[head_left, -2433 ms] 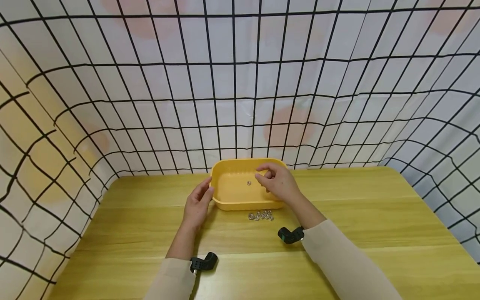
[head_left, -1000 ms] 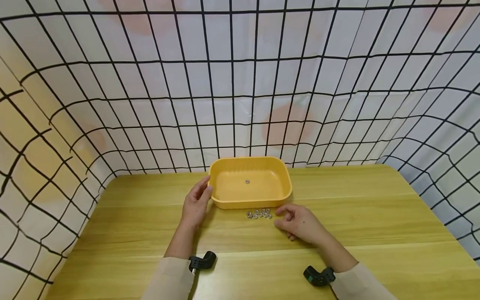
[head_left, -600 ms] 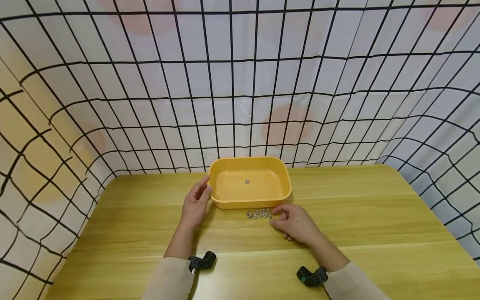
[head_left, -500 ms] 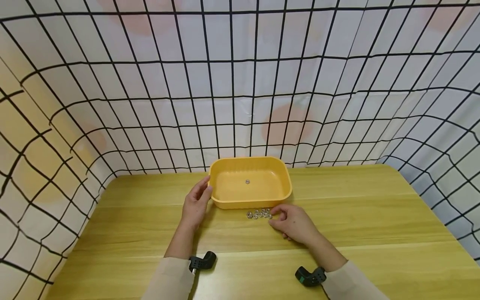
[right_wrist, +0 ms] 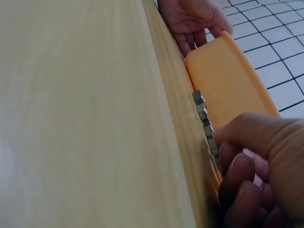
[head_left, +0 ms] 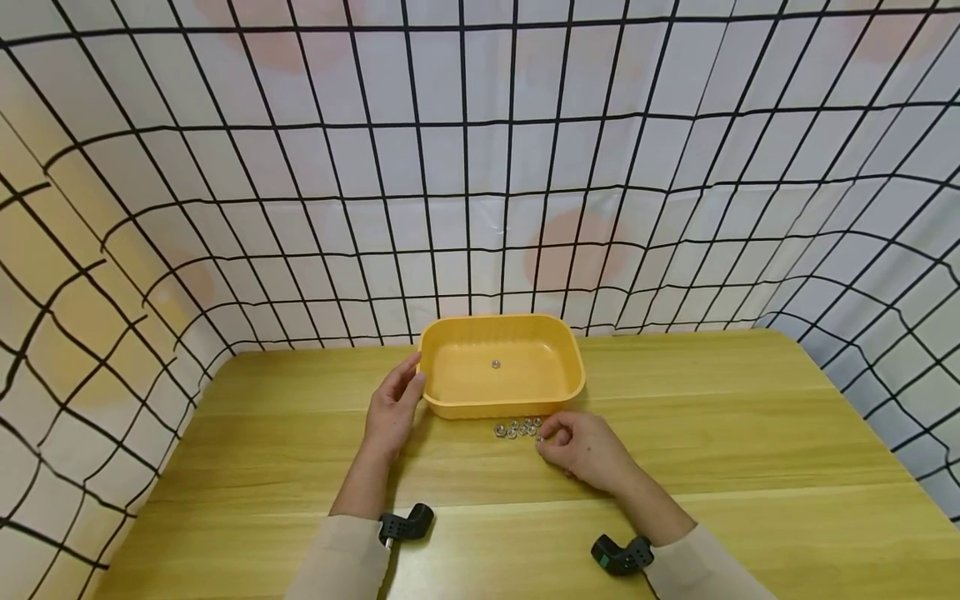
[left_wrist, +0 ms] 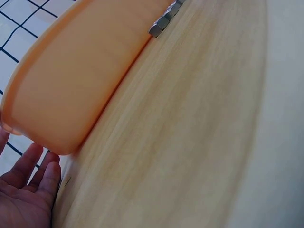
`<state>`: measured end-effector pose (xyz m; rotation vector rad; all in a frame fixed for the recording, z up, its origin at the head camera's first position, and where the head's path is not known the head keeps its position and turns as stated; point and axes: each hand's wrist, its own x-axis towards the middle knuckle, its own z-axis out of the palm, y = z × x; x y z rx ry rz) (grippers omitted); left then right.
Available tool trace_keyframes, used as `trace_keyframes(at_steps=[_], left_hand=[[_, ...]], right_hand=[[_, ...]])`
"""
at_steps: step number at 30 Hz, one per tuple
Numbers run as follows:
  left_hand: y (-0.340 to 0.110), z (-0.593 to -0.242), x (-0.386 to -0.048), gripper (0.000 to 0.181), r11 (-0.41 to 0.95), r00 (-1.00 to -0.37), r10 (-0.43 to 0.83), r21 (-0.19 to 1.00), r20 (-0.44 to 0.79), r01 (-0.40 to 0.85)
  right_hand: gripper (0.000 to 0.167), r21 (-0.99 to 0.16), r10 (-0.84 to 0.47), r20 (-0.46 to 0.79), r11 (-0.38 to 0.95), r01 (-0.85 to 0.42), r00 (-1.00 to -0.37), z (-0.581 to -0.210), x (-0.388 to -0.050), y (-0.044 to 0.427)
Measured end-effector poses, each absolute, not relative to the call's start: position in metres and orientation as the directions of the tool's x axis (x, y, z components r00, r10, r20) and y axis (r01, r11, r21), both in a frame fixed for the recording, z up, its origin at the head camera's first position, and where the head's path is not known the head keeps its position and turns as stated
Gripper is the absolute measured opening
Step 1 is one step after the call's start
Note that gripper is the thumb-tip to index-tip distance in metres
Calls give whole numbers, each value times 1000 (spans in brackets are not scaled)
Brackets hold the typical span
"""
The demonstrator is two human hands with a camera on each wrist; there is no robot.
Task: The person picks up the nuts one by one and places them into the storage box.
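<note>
A yellow plastic tray (head_left: 502,411) stands near the table's back edge, with one small metal nut (head_left: 496,364) on its floor. Against its left end rest the fairly straight fingers of my left hand (head_left: 392,417); the left wrist view shows those fingers (left_wrist: 47,178) at the tray's end wall. Several hex nuts (head_left: 512,432) lie bunched on the table just in front of the tray. At the right end of this bunch my right hand (head_left: 588,452) pinches a nut (head_left: 540,438) between thumb and index finger, mostly hidden by the fingertips.
The wooden table (head_left: 300,467) reaches out to both sides and toward me. Behind the tray, a black grid net (head_left: 487,225) hangs in front of a pale curtain. Each wrist wears a black camera mount (head_left: 622,555).
My right hand moved from over the tray down to the front right, then slid left to the bunch and pinched its rightmost nut. The left hand has stayed at the tray.
</note>
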<state>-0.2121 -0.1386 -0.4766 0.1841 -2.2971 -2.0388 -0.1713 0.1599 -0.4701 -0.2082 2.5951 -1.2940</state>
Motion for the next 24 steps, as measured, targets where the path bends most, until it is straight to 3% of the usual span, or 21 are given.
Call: trace_keyframes(at_steps=[11, 24], left_hand=[[-139, -478, -212, 42, 113, -991, -134, 993, -21, -36], [-138, -476, -211, 42, 108, -990, -141, 993, -22, -37]], right_hand=[[12, -879, -308, -133, 476, -32, -942, -456, -166, 154], [14, -831, -256, -37, 545, -113, -966, -419, -172, 150]])
